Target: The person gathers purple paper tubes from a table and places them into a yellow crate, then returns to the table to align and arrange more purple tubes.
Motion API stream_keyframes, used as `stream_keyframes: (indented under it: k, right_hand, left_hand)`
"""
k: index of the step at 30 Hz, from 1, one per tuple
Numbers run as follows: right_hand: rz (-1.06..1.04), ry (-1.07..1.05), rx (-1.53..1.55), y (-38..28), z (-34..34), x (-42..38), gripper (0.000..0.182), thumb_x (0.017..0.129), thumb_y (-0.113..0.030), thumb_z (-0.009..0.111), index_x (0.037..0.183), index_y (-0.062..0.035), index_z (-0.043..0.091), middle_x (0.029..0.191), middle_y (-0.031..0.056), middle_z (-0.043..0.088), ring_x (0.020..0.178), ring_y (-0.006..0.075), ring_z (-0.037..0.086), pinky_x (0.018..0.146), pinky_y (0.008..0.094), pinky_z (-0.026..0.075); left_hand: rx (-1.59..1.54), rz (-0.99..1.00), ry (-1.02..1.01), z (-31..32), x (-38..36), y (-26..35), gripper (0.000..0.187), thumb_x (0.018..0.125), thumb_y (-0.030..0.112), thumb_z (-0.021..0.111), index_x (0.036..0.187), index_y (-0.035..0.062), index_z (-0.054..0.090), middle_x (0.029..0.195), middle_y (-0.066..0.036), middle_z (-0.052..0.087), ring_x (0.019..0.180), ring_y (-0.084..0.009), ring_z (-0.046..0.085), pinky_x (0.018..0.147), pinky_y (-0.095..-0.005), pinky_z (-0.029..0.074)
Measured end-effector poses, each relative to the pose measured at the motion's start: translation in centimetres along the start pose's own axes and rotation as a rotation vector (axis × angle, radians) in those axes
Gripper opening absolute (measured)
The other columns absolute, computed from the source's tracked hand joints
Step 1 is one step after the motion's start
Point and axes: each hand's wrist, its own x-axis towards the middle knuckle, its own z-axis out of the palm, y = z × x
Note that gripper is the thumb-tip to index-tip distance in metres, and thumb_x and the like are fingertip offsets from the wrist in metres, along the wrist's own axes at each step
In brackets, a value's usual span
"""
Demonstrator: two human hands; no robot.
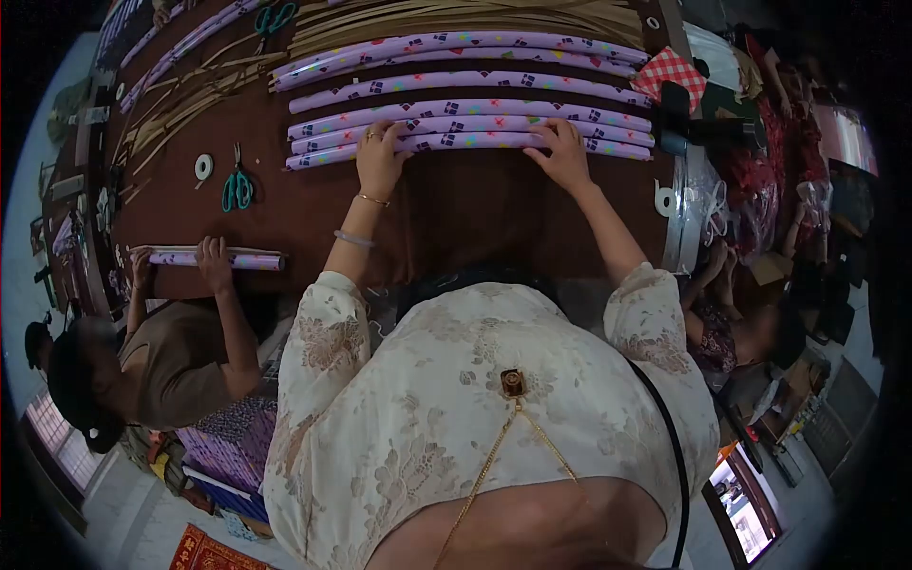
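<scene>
Several lilac printed paper rolls (465,142) lie side by side across the brown table, patterned with dark squares and coloured marks. My left hand (381,157) is on the left part of the nearest rolls, fingers curled over them and thumb at the near side. On the right part, my right hand (562,154) holds the same rolls in the same way, thumb pointing inward. The hands are well apart, with the middle of the rolls bare between them. More lilac rolls (465,43) lie just beyond.
Teal-handled scissors (237,185) and a white tape roll (203,167) lie left on the brown table (475,209). Brown strips (465,17) are at the back. Another tape roll (665,199) is at the right edge. A co-worker (176,366) at left handles a lilac roll (218,259).
</scene>
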Motion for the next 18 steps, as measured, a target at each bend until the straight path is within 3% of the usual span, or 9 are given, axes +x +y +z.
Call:
stream_keyframes:
  k: [8, 10, 13, 14, 16, 17, 18]
  right_hand:
    - [0.061, 0.085, -0.076, 4.2, 0.3, 5.6, 0.028, 0.078, -0.021, 0.057, 0.104, -0.0098, 0.058, 0.108, 0.0073, 0.053, 0.102, 0.0273, 0.049, 0.086, 0.0381, 0.039]
    - [0.054, 0.075, -0.005, 5.1, 0.7, 7.2, 0.030, 0.079, -0.021, 0.056, 0.107, -0.0100, 0.056, 0.113, 0.0079, 0.053, 0.105, 0.0271, 0.049, 0.088, 0.0388, 0.038]
    - [-0.009, 0.020, 0.043, 5.6, 1.5, 8.8, 0.029, 0.080, -0.019, 0.054, 0.108, -0.0104, 0.056, 0.112, 0.0041, 0.054, 0.103, 0.0242, 0.051, 0.088, 0.0390, 0.036]
    - [0.008, -0.013, 0.015, 5.4, 1.8, 9.0, 0.028, 0.080, -0.020, 0.055, 0.107, -0.0128, 0.057, 0.110, 0.0042, 0.055, 0.102, 0.0243, 0.051, 0.087, 0.0390, 0.037]
    - [0.040, -0.085, -0.041, 5.0, 2.6, 9.4, 0.026, 0.079, -0.022, 0.055, 0.105, -0.0175, 0.059, 0.106, 0.0043, 0.056, 0.099, 0.0243, 0.052, 0.084, 0.0390, 0.038]
    - [0.015, -0.135, 0.050, 4.9, 2.7, 9.6, 0.026, 0.079, -0.025, 0.056, 0.104, -0.0192, 0.059, 0.102, 0.0034, 0.056, 0.096, 0.0247, 0.053, 0.083, 0.0402, 0.038]
    - [0.005, -0.151, 0.098, 4.6, 3.0, 9.5, 0.026, 0.078, -0.026, 0.057, 0.103, -0.0190, 0.059, 0.101, 0.0030, 0.055, 0.095, 0.0247, 0.052, 0.083, 0.0404, 0.038]
  left_hand:
    - [0.018, 0.014, -0.047, -0.6, -0.6, 0.8, 0.057, 0.056, 0.008, 0.073, 0.110, 0.0117, 0.051, 0.110, -0.010, 0.049, 0.103, -0.0300, 0.046, 0.085, -0.0392, 0.040]
    - [0.077, -0.038, 0.103, -0.8, -1.3, 2.5, 0.056, 0.060, 0.008, 0.071, 0.111, 0.0098, 0.049, 0.110, -0.012, 0.048, 0.104, -0.0317, 0.045, 0.086, -0.0396, 0.039]
    - [-0.220, -0.300, 0.164, 0.5, -3.8, 5.4, 0.048, 0.067, 0.008, 0.067, 0.111, 0.0028, 0.047, 0.113, -0.017, 0.046, 0.107, -0.0349, 0.042, 0.090, -0.0392, 0.036]
    - [-0.351, -0.334, 0.109, 0.8, -4.4, 6.5, 0.045, 0.072, 0.011, 0.066, 0.110, -0.0002, 0.046, 0.109, -0.017, 0.050, 0.102, -0.0309, 0.047, 0.087, -0.0366, 0.039]
    - [-0.835, -0.677, -0.039, 2.0, -5.4, 8.3, 0.043, 0.075, 0.014, 0.066, 0.110, -0.0014, 0.046, 0.103, -0.014, 0.055, 0.093, -0.0233, 0.054, 0.079, -0.0321, 0.044]
    - [-1.080, -0.840, -0.012, 2.6, -5.4, 9.1, 0.040, 0.078, 0.015, 0.064, 0.109, -0.0023, 0.046, 0.099, -0.009, 0.057, 0.085, -0.0163, 0.057, 0.073, -0.0270, 0.046]
    - [-1.079, -0.846, -0.004, 3.0, -5.3, 9.3, 0.040, 0.078, 0.015, 0.064, 0.109, -0.0023, 0.046, 0.099, -0.009, 0.057, 0.085, -0.0163, 0.057, 0.073, -0.0270, 0.046]
